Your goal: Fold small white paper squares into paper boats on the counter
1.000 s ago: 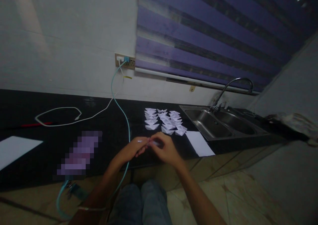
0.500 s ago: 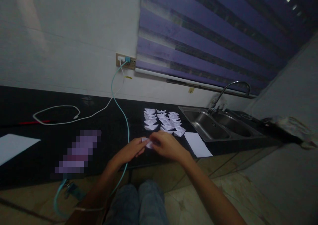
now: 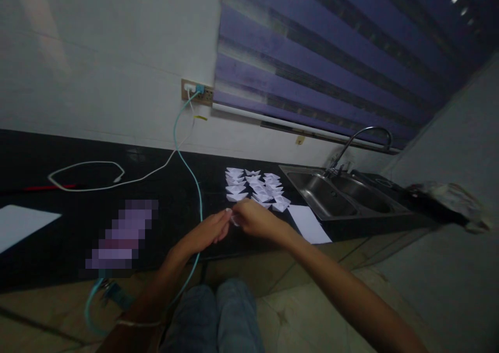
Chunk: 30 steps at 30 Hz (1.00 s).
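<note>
My left hand (image 3: 208, 232) and my right hand (image 3: 256, 219) meet above the front of the black counter, fingers closed in a pinch from either side. Between their fingertips is a small piece of folded white paper (image 3: 234, 220), mostly covered by the fingers. Just beyond my hands stand several folded white paper boats (image 3: 236, 190), lined up in three close columns. My right hand overlaps the nearest boats in the view. A white sheet of paper (image 3: 310, 225) lies flat to the right of the boats, beside the sink.
A double steel sink (image 3: 317, 189) with a curved faucet (image 3: 360, 130) is set into the counter (image 3: 167, 197) at right. A teal cable (image 3: 194, 173) and a white cable (image 3: 146, 178) run from the wall outlet (image 3: 197, 92). Another white sheet (image 3: 25, 225) and a blurred-out purple object (image 3: 125, 233) lie left.
Both hands have drawn closer together around the folded paper, and less of it shows now. The right hand has turned slightly and risen a little. The boats have stayed in place.
</note>
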Tool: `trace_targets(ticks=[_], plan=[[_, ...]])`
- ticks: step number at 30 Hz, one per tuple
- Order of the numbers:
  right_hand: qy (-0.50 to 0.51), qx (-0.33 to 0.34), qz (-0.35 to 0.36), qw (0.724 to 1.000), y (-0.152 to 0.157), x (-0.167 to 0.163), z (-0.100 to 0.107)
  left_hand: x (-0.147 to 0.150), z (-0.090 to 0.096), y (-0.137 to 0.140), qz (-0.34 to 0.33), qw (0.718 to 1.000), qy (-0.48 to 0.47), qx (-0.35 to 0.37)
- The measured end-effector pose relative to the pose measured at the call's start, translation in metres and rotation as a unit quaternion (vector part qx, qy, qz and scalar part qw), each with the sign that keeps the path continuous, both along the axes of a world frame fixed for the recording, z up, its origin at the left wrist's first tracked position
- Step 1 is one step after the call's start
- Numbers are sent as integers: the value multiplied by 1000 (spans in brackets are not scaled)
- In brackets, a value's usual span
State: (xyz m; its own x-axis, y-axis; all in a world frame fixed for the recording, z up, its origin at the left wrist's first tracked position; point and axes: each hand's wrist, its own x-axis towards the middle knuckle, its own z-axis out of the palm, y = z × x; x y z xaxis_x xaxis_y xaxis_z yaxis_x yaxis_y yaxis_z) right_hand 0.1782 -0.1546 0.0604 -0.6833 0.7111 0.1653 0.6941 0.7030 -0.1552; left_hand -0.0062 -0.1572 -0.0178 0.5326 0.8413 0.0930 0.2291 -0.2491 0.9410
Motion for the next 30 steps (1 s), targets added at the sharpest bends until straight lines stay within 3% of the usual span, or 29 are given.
trace_targets(ticks=[4,9,23,30], plan=[[-85,59,27,994,26,12,1,1,7,-1,50,998,-23,10],[-135,82,47,986,46,13,-11,2,11,-2,87,996,-18,22],[-223,70,-7,972,58,3,-18,-1,1,2,31,999,8,10],[-203,21,23,979,66,8,3,-1,4,1,22,1000,-10,5]])
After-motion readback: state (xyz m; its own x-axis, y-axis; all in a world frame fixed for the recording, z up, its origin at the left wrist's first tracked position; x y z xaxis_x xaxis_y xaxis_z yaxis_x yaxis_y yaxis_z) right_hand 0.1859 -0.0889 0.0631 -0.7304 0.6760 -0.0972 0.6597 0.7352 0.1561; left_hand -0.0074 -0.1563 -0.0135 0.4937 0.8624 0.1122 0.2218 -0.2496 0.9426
